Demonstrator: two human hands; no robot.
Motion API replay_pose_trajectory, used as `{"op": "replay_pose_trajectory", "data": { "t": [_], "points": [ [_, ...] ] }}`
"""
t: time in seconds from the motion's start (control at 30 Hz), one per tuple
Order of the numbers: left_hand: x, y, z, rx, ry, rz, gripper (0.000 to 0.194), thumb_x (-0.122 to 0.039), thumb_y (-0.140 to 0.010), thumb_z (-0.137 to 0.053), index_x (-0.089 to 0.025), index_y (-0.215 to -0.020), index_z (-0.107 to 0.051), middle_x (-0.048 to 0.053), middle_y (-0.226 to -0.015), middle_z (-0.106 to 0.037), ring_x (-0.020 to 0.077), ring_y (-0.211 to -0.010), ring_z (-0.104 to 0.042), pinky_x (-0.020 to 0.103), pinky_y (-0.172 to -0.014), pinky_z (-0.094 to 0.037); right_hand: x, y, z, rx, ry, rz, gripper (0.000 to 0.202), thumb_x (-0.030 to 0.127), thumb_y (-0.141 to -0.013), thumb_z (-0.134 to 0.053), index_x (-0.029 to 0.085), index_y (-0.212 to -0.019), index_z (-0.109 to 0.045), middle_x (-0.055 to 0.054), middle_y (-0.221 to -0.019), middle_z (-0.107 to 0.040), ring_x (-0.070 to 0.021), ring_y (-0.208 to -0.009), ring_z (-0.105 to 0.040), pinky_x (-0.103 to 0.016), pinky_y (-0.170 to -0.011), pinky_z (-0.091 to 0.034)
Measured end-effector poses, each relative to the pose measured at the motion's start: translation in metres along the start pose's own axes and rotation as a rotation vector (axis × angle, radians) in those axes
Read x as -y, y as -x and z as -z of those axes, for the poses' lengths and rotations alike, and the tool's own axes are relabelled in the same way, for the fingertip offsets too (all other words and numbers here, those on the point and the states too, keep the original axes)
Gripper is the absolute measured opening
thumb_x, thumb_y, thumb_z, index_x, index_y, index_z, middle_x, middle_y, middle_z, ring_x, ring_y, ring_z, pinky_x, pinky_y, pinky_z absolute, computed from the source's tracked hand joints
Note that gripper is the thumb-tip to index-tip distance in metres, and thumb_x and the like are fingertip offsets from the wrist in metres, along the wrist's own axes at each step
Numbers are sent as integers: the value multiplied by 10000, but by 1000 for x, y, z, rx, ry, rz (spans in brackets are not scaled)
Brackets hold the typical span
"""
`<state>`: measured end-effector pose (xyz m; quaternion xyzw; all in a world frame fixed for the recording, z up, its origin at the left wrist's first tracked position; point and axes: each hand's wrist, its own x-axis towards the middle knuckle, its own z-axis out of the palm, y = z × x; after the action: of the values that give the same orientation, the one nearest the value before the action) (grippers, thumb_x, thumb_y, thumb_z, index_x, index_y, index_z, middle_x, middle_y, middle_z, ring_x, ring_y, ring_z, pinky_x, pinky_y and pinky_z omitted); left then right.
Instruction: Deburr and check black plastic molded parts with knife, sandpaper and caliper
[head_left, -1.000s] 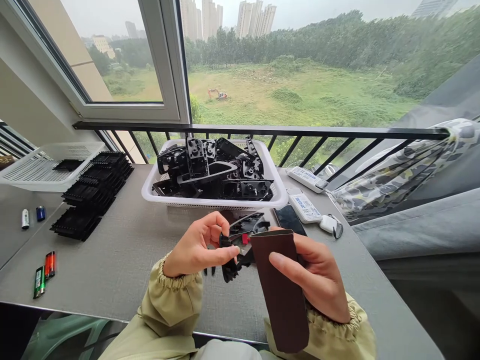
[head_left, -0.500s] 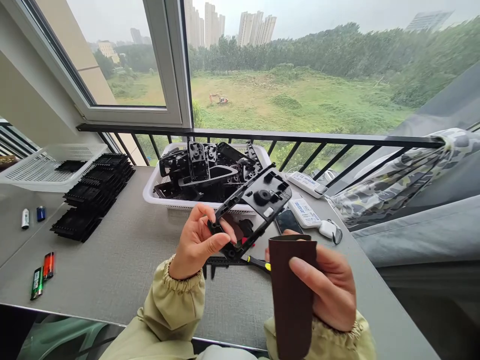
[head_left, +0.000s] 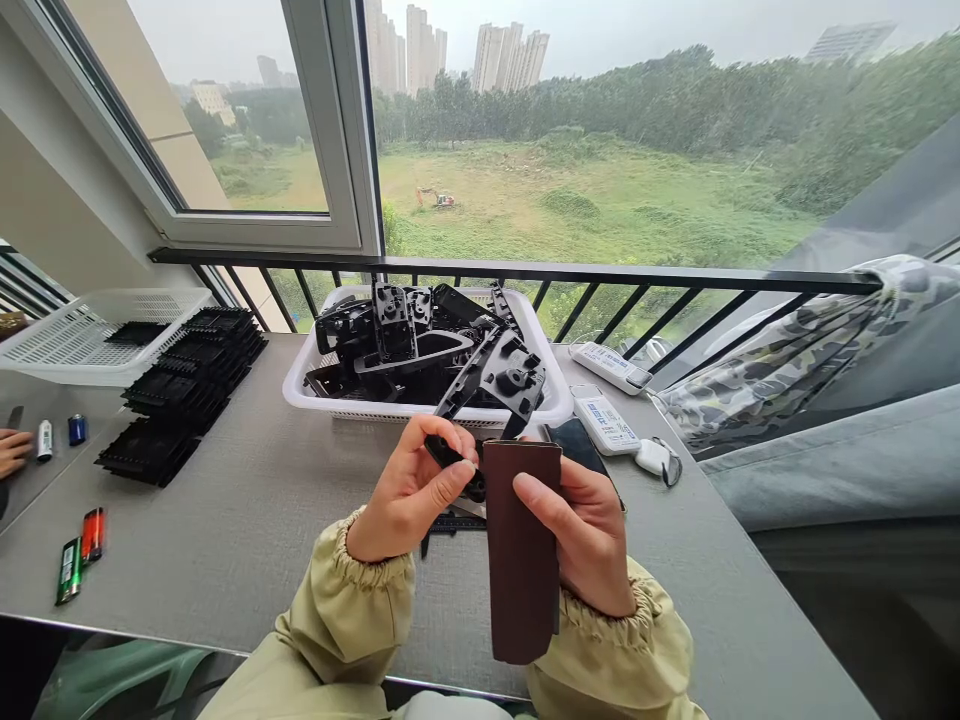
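My left hand [head_left: 420, 485] grips the near end of a black plastic frame [head_left: 514, 378], which slants up and to the right in front of a white basket. Folded dark brown sandpaper [head_left: 523, 560] hangs from my right hand [head_left: 581, 520], the thumb lying on its face and the fingers behind. The top left edge of the brown sheet is beside the frame's near end; whether they touch I cannot tell. Behind both hands, the white basket [head_left: 562, 395] holds a heap of black plastic parts [head_left: 420, 350]. A black caliper [head_left: 454, 523] lies partly hidden behind my hands.
Stacked black parts [head_left: 184, 375] stand left, near another white basket [head_left: 67, 335]. Two lighters [head_left: 81, 555] and two small cylinders [head_left: 60, 435] lie far left, where another person's hand [head_left: 13, 452] shows. A phone [head_left: 577, 450], white boxes [head_left: 606, 420] and a white case [head_left: 656, 457] lie right.
My right hand has moved left and slightly up with the brown sheet, close to my left hand. The black frame has turned in my left hand. Another person's hand has appeared at the far left.
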<state>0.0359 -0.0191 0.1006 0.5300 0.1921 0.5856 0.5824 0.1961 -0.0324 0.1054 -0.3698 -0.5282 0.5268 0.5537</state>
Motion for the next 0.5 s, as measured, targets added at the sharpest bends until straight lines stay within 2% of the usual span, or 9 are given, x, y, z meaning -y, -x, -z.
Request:
{"op": "replay_pose_trajectory", "data": {
  "t": [0.13,0.27,0.37,0.5],
  "points": [
    [5,-1,0,-63,-19,-44,121,-235,-874,-609,-220,-922,-499,-1,-854,-528,94,-772,-486,217,-720,-423,-5,-3,-2,-9,29,28,249,418,-810,-666,194,-871,-757,-51,-761,-706,-152,-579,-580,-246,-480,-466],
    [11,-2,-4,-193,-105,-152,69,-292,-945,-477,-238,-981,-499,16,-913,-553,117,-830,-533,249,-758,-440,-6,-1,-1,-92,90,50,238,410,-825,-650,189,-834,-736,-45,-738,-687,-172,-618,-594,-267,-519,-479],
    [13,-1,-5,-239,-263,-241,111,-278,-966,-420,-246,-1025,-509,23,-953,-562,131,-900,-554,284,-841,-436,-2,1,-1,-94,180,128,223,378,-847,-623,185,-768,-705,-28,-682,-639,-153,-582,-558,-267,-520,-469],
    [15,1,-2,-218,-519,-301,150,-234,-968,-407,-248,-1073,-513,33,-991,-570,142,-945,-550,298,-876,-426,7,1,-7,-26,379,274,182,273,-863,-587,190,-721,-664,-4,-651,-579,-125,-569,-522,-239,-514,-441]
  ]
}}
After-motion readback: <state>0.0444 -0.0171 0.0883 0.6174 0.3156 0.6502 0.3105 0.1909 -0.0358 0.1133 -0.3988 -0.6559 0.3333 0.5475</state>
